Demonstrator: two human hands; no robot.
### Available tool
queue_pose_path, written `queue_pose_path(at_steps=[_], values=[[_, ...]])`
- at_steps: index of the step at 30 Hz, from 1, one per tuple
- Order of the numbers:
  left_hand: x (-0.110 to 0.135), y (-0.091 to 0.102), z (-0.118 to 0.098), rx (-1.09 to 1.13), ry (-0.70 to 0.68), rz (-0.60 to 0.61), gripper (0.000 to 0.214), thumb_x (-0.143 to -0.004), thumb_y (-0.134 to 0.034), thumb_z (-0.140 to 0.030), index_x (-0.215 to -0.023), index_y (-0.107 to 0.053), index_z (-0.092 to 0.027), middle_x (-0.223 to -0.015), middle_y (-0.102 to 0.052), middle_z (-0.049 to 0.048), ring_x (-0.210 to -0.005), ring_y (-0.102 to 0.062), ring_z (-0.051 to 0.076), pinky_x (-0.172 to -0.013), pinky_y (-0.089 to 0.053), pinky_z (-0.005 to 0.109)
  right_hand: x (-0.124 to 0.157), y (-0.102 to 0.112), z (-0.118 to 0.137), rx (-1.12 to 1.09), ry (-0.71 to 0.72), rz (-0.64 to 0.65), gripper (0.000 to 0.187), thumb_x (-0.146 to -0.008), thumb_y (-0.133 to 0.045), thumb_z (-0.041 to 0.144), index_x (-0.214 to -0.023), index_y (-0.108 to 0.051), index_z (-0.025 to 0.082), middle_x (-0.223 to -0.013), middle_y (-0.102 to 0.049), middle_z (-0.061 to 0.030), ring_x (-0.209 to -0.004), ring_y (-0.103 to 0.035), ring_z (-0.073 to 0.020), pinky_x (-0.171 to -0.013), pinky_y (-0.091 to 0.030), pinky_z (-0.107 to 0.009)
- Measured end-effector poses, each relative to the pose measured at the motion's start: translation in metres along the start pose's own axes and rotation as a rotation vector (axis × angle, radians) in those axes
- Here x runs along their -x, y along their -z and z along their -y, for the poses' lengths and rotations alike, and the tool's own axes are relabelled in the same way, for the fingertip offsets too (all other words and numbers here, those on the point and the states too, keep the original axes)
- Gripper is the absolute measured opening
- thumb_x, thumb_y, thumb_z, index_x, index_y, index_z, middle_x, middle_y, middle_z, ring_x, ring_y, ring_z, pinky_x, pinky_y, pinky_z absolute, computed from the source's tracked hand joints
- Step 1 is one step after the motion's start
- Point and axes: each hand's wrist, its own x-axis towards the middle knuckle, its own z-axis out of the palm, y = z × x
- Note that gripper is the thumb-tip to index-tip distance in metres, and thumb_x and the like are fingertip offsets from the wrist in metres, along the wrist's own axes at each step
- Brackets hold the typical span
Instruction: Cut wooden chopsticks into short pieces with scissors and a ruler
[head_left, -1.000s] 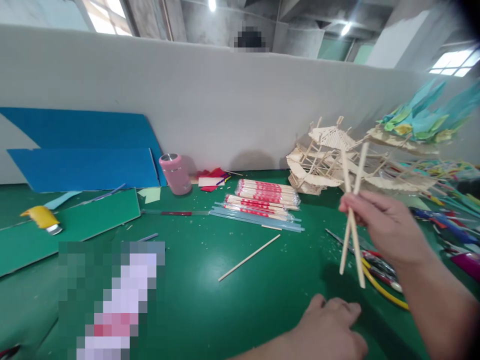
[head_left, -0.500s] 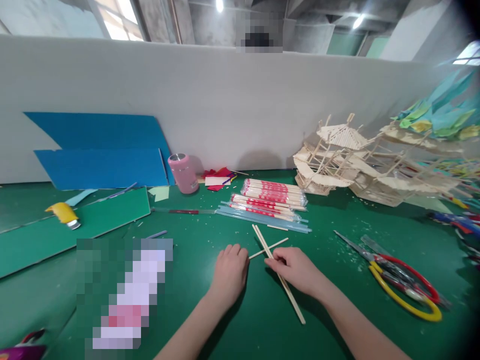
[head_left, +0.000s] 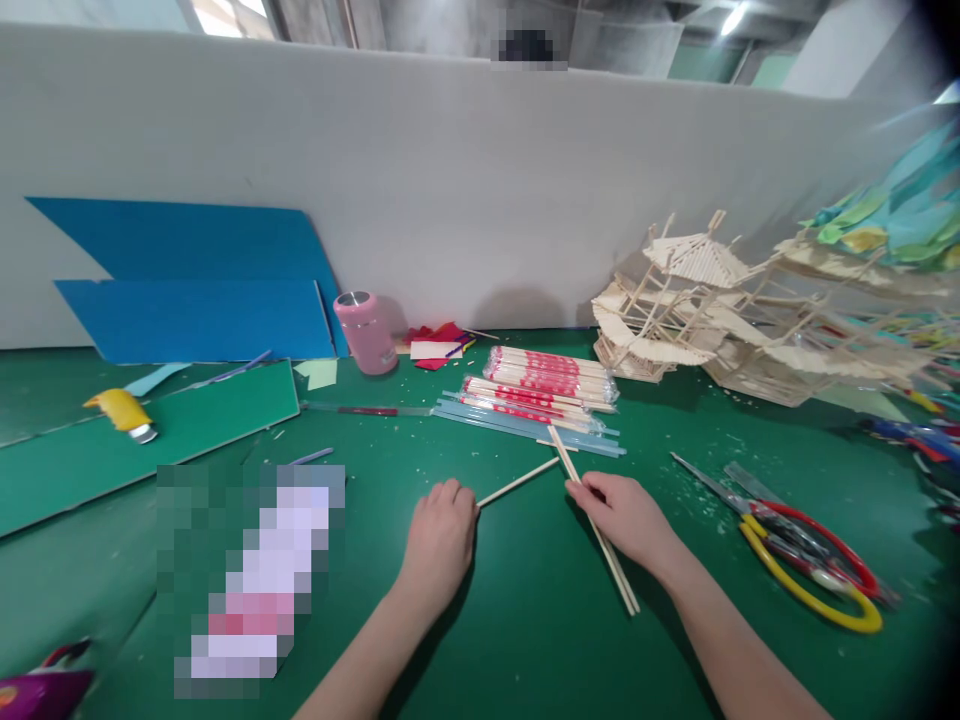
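My left hand is closed on one end of a thin wooden chopstick, which points to the upper right. My right hand pinches a pair of chopsticks lying side by side, slanting from upper left to lower right. The far end of the single stick comes close to the pair; whether they touch I cannot tell. Behind the hands lie plastic-wrapped packs of chopsticks with red bands and several pale blue translucent strips.
Scissors with red and yellow handles lie at right. A stick-built pavilion model stands behind them. A pink flask, blue boards, a green board and a yellow utility knife are at left. A white partition closes the back.
My right hand has moved to the right with the pair of chopsticks, away from the single stick it crossed. My left hand has shifted slightly left with its chopstick. The view has tilted down a little.
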Motion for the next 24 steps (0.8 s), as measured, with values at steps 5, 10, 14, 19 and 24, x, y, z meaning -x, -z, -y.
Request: queue_pose_path(at_steps=[5, 10, 14, 19, 24], values=[[-0.001, 0.007, 0.006, 0.127, 0.047, -0.062, 0.022, -0.087, -0.026, -0.02, -0.079, -0.047, -0.015, -0.08, -0.048, 0.0058, -0.066, -0.05, 0.015, -0.06, -0.04, 0.026, 0.0, 0.001, -0.008, -0.004, -0.089, -0.066, 0.038, -0.075, -0.046, 0.043, -0.046, -0.039, 0.02, -0.043, -0.041, 0.0028, -0.042, -0.035, -0.012, -0.044, -0.017, -0.024], [0.0, 0.009, 0.002, 0.239, -0.007, -0.08, 0.02, -0.087, -0.028, -0.021, -0.077, -0.045, -0.017, -0.077, -0.047, 0.0028, -0.065, -0.05, 0.013, -0.06, -0.041, 0.023, -0.001, 0.005, -0.006, -0.177, -0.138, -0.137, 0.028, -0.066, -0.057, 0.043, -0.052, -0.05, 0.021, -0.046, -0.042, 0.0032, -0.044, -0.033, -0.0118, -0.044, -0.015, -0.024], [0.002, 0.011, -0.007, 0.293, -0.052, -0.089, 0.019, -0.086, -0.029, -0.022, -0.078, -0.045, -0.017, -0.078, -0.048, 0.0035, -0.067, -0.05, 0.013, -0.061, -0.041, 0.023, 0.002, 0.006, 0.007, -0.509, -0.119, -0.129, 0.027, -0.066, -0.058, 0.045, -0.079, -0.058, 0.022, -0.052, -0.042, 0.0049, -0.048, -0.036, -0.0107, -0.046, -0.024, -0.023], [0.004, 0.019, -0.019, 0.376, -0.152, -0.081, 0.018, -0.085, -0.032, -0.022, -0.084, -0.049, -0.017, -0.083, -0.05, 0.005, -0.07, -0.05, 0.014, -0.063, -0.041, 0.025, 0.007, -0.006, 0.024, -1.01, -0.143, -0.095, 0.034, -0.075, -0.049, 0.047, -0.086, -0.059, 0.016, -0.062, -0.046, 0.002, -0.051, -0.039, -0.0085, -0.048, -0.034, -0.022], [0.006, 0.028, -0.013, 0.458, 0.075, -0.169, 0.032, -0.079, -0.044, -0.027, -0.11, -0.043, -0.017, -0.085, -0.052, 0.0042, -0.067, -0.05, 0.015, -0.064, -0.043, 0.029, 0.01, -0.004, 0.016, -1.345, -0.2, -0.248, 0.026, -0.074, -0.055, 0.043, -0.08, -0.06, 0.018, -0.063, -0.045, 0.0035, -0.053, -0.039, -0.0064, -0.05, -0.037, -0.019]])
